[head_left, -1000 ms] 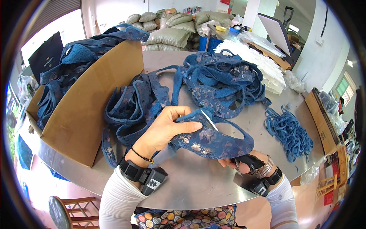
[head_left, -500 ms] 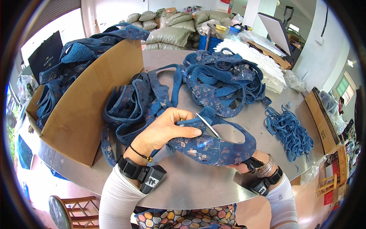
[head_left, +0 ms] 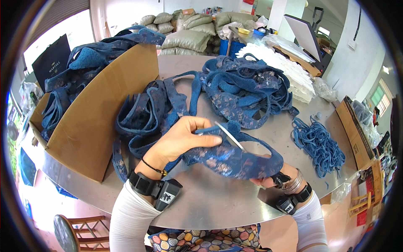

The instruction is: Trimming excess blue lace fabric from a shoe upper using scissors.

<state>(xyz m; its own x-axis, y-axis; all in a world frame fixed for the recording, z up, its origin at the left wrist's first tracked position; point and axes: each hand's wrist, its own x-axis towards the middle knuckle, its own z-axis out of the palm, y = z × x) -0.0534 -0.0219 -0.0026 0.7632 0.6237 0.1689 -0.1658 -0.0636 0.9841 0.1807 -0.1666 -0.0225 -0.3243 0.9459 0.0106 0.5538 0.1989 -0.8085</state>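
My left hand (head_left: 189,136) pinches a blue floral fabric strip (head_left: 235,161) between thumb and fingers, above the near part of the metal table. The strip curves to the right in a loop and hangs over my right hand (head_left: 265,182), hiding most of its fingers. My right hand is closed on a pair of scissors; a silver blade (head_left: 230,136) slants up through the loop beside my left fingertips, and a dark handle shows by the wrist. Left of my left hand lies a bundle of the same strips (head_left: 140,115). A larger heap of strips (head_left: 243,86) lies beyond both hands.
An upright cardboard box (head_left: 100,113), filled with blue strips, stands at the left. Thin blue trimmings (head_left: 319,145) lie on the metal table (head_left: 210,206) at the right. Another carton (head_left: 354,132) stands at the right edge. White sheets (head_left: 277,69) are stacked at the back.
The held strip has shifted slightly, its lower edge a little higher. My left hand has barely moved, and the blade has moved slightly along the strip.
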